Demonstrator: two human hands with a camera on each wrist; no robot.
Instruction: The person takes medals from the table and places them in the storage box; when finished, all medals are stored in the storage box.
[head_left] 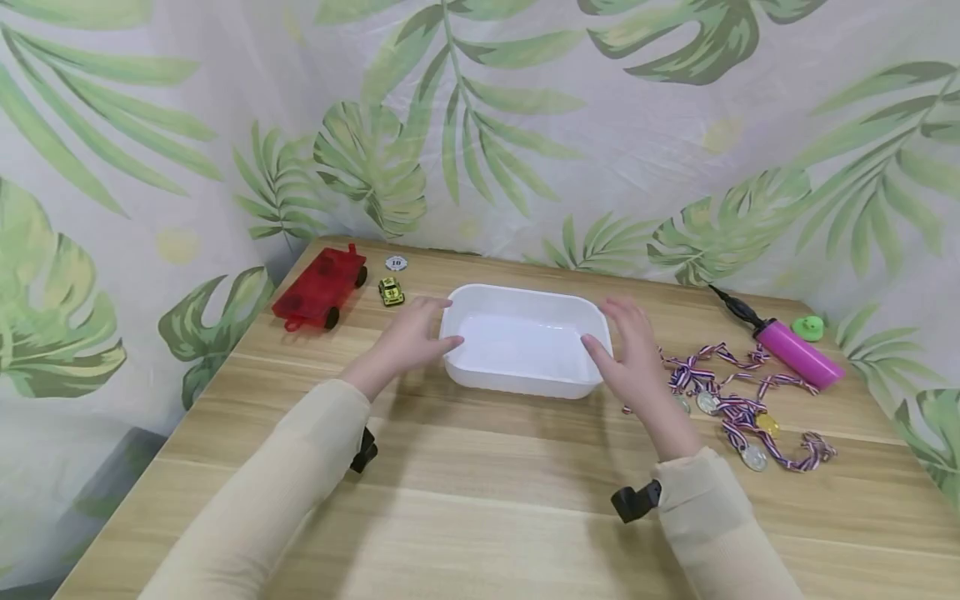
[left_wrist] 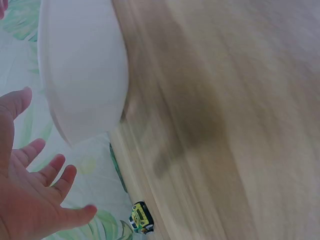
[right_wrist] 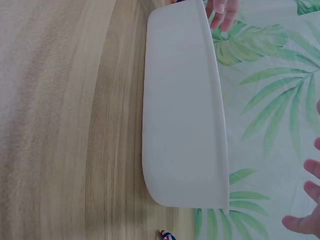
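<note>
Leafy curtains back my wooden desk [head_left: 480,500]; left hand [head_left: 411,340] and right hand [head_left: 636,360], fingers spread, flank the empty white plastic tub [head_left: 525,379], toys unloaded

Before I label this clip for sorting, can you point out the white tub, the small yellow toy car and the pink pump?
white tub [head_left: 525,387], head view, on its near outer wall.
yellow toy car [head_left: 390,291], head view, on its roof.
pink pump [head_left: 800,356], head view, on the middle of its barrel.
</note>
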